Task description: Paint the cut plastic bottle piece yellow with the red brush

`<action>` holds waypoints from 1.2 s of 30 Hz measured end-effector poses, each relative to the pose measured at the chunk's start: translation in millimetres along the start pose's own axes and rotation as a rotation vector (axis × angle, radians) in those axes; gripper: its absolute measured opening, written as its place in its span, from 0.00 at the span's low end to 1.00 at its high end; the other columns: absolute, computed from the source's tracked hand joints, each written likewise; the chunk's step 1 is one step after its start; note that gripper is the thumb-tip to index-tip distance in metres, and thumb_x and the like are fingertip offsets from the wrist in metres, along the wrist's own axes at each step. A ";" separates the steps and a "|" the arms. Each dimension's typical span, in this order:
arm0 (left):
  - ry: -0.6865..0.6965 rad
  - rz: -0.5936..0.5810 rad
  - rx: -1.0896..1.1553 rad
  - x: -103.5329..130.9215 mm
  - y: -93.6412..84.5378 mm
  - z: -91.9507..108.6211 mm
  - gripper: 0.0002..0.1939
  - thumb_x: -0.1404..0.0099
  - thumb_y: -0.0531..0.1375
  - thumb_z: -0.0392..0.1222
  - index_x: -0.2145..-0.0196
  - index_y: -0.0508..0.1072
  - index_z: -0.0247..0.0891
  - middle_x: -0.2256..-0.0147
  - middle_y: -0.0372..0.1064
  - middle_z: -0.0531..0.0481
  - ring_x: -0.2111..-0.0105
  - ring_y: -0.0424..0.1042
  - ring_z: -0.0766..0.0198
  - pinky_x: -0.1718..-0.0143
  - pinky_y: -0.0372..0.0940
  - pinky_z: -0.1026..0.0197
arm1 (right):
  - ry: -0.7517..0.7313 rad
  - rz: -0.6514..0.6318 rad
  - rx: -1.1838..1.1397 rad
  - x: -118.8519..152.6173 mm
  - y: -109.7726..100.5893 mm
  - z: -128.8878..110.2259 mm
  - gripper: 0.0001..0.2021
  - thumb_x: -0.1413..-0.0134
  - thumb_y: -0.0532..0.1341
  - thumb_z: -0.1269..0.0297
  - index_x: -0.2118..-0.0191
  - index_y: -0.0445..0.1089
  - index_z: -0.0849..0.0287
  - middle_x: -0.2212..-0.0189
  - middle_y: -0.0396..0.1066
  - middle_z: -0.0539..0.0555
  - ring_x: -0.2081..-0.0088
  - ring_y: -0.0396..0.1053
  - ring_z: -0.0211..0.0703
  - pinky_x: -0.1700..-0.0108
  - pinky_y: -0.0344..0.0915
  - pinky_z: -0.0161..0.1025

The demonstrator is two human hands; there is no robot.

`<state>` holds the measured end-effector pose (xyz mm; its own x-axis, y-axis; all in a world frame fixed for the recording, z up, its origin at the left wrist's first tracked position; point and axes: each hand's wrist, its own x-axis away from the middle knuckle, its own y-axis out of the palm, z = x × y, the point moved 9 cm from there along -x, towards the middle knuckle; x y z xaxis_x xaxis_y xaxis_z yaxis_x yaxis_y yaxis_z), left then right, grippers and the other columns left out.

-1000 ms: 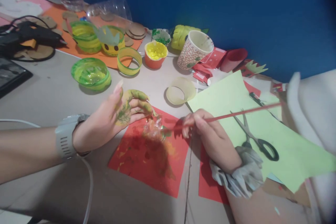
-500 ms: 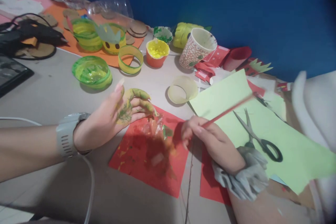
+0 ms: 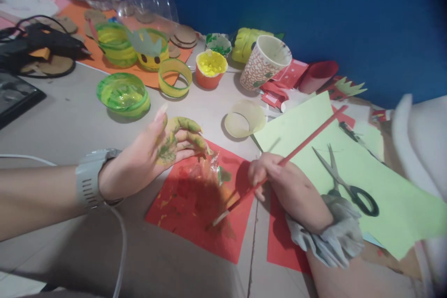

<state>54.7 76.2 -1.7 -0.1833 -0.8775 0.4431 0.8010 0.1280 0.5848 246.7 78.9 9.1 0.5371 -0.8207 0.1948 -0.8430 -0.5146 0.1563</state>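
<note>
My right hand [image 3: 284, 188] grips a red-handled paintbrush [image 3: 312, 135], its bristles pointing down to the left at a paint-smeared red paper sheet [image 3: 199, 237]. Whether the bristles touch the sheet I cannot tell. Green and yellow paint stains the palm and fingers of my left hand [image 3: 157, 151], which is open with the thumb up and the fingers stretched over the sheet's far left edge. By those fingertips lies a shiny clear piece [image 3: 214, 163], perhaps plastic, with a green patch beside it. A green-and-yellow painted plastic cup bottom [image 3: 124, 95] sits beyond my left hand.
Behind are a yellow paint cup [image 3: 211, 70], a green paint cup [image 3: 218, 44], painted rings [image 3: 174, 79] and a patterned paper cup [image 3: 265, 63]. Scissors [image 3: 340, 179] lie on pale green paper [image 3: 394, 200] at right. A glue gun [image 3: 49, 39] is far left; a white cable [image 3: 122, 251] crosses under my left wrist.
The paintbrush has swung from blurred motion to a clear slant, its bristles now over the red sheet. My right hand has shifted slightly right; my left hand stays about where it was.
</note>
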 end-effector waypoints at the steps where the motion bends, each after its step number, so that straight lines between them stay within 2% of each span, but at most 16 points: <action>1: -0.002 0.005 0.005 -0.2 -0.9 -0.3 0.29 0.29 0.49 0.63 0.63 0.76 0.35 0.69 0.74 0.45 0.62 0.76 0.55 0.50 0.72 0.54 | -0.001 -0.001 -0.044 0.1 -0.8 -1.1 0.16 0.30 0.54 0.57 0.65 0.75 0.56 0.75 0.71 0.49 0.75 0.68 0.36 0.70 0.64 0.35; 3: -0.007 0.008 0.024 -0.8 -2.2 -1.3 0.28 0.30 0.51 0.64 0.63 0.76 0.34 0.69 0.74 0.44 0.63 0.75 0.56 0.52 0.73 0.55 | -0.014 -0.001 -0.092 0.7 -2.7 -2.8 0.16 0.29 0.52 0.55 0.59 0.75 0.54 0.74 0.75 0.50 0.73 0.71 0.39 0.69 0.64 0.36; 5: -0.003 0.008 0.044 -1.9 -3.5 -1.9 0.28 0.31 0.53 0.64 0.64 0.76 0.33 0.68 0.74 0.44 0.62 0.75 0.56 0.53 0.73 0.56 | -0.007 -0.046 -0.075 2.1 -0.1 -1.0 0.18 0.29 0.52 0.53 0.61 0.76 0.56 0.73 0.75 0.52 0.72 0.71 0.39 0.69 0.64 0.36; 7: 0.005 0.004 0.058 -2.6 -4.3 -2.2 0.27 0.32 0.55 0.63 0.65 0.76 0.33 0.68 0.74 0.44 0.62 0.75 0.57 0.54 0.72 0.58 | 0.003 -0.069 -0.040 3.8 1.4 2.0 0.20 0.30 0.52 0.51 0.65 0.75 0.57 0.76 0.71 0.50 0.76 0.66 0.35 0.72 0.61 0.35; 10: 0.006 -0.025 0.056 -2.2 -2.3 -2.9 0.26 0.32 0.56 0.62 0.64 0.76 0.33 0.67 0.75 0.44 0.61 0.75 0.57 0.54 0.72 0.58 | 0.045 -0.031 -0.007 5.2 -0.2 6.7 0.15 0.29 0.53 0.54 0.61 0.73 0.55 0.79 0.68 0.46 0.78 0.63 0.32 0.73 0.59 0.33; 13: 0.012 -0.058 0.035 -0.6 1.4 -1.6 0.25 0.31 0.55 0.61 0.62 0.76 0.34 0.67 0.75 0.43 0.60 0.76 0.55 0.54 0.72 0.57 | 0.041 0.002 0.025 5.0 -0.8 3.4 0.07 0.30 0.56 0.60 0.60 0.69 0.54 0.74 0.73 0.46 0.72 0.69 0.33 0.67 0.63 0.32; 17: 0.005 -0.019 0.025 0.3 -0.4 0.7 0.26 0.27 0.49 0.57 0.63 0.76 0.33 0.69 0.74 0.44 0.62 0.76 0.56 0.55 0.73 0.57 | 0.110 -0.111 -0.006 5.2 8.5 7.0 0.11 0.29 0.56 0.61 0.65 0.67 0.56 0.76 0.74 0.46 0.74 0.69 0.33 0.69 0.62 0.33; 21: -0.002 -0.017 0.014 0.4 0.5 1.4 0.27 0.26 0.46 0.56 0.62 0.76 0.32 0.67 0.76 0.41 0.62 0.77 0.56 0.55 0.73 0.58 | 0.041 -0.024 -0.053 3.7 -1.3 3.8 0.12 0.29 0.54 0.58 0.64 0.69 0.56 0.75 0.73 0.47 0.72 0.69 0.35 0.66 0.63 0.34; 24: -0.001 -0.012 -0.005 0.2 0.5 0.8 0.27 0.27 0.47 0.58 0.61 0.76 0.33 0.66 0.76 0.42 0.61 0.77 0.55 0.53 0.73 0.56 | 0.071 -0.071 -0.038 4.6 2.3 8.4 0.13 0.29 0.54 0.58 0.65 0.69 0.57 0.77 0.70 0.46 0.75 0.66 0.35 0.68 0.62 0.35; 27: -0.009 0.004 -0.005 -0.1 -0.5 -0.6 0.26 0.27 0.48 0.58 0.62 0.75 0.34 0.68 0.75 0.43 0.60 0.77 0.54 0.51 0.73 0.54 | 0.034 -0.036 -0.034 4.8 -1.3 5.7 0.12 0.29 0.54 0.59 0.63 0.69 0.56 0.75 0.71 0.47 0.73 0.67 0.36 0.67 0.62 0.35; 30: -0.032 0.019 0.025 -0.2 -0.8 -2.7 0.24 0.28 0.49 0.58 0.61 0.75 0.36 0.66 0.76 0.43 0.58 0.77 0.52 0.47 0.72 0.50 | 0.045 -0.115 -0.028 5.0 4.8 6.3 0.12 0.29 0.54 0.59 0.64 0.70 0.56 0.75 0.70 0.47 0.73 0.66 0.36 0.67 0.62 0.35; 32: -0.044 0.033 0.036 -0.4 -1.3 -3.2 0.24 0.28 0.49 0.59 0.60 0.74 0.37 0.67 0.75 0.44 0.57 0.77 0.51 0.46 0.71 0.48 | 0.025 -0.099 -0.042 4.2 2.5 4.2 0.11 0.29 0.55 0.59 0.62 0.71 0.56 0.73 0.70 0.47 0.73 0.66 0.36 0.66 0.62 0.36; 34: -0.048 0.037 0.026 -0.6 -1.0 -2.9 0.24 0.28 0.48 0.59 0.61 0.74 0.37 0.68 0.75 0.45 0.58 0.77 0.52 0.46 0.72 0.49 | 0.006 -0.092 -0.042 3.4 1.0 2.3 0.09 0.30 0.56 0.60 0.59 0.72 0.55 0.71 0.70 0.48 0.70 0.67 0.36 0.64 0.63 0.36; 36: -0.039 0.032 0.009 -0.8 -0.4 -1.4 0.25 0.27 0.46 0.58 0.62 0.74 0.36 0.68 0.75 0.45 0.59 0.77 0.54 0.49 0.73 0.52 | 0.049 -0.167 -0.039 4.1 7.3 5.8 0.10 0.31 0.56 0.61 0.61 0.73 0.57 0.72 0.68 0.49 0.71 0.66 0.37 0.64 0.64 0.37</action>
<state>55.4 76.3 -3.2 -0.1798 -0.8544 0.4875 0.8016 0.1600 0.5761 242.6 70.4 5.4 0.6712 -0.7110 0.2096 -0.7407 -0.6321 0.2277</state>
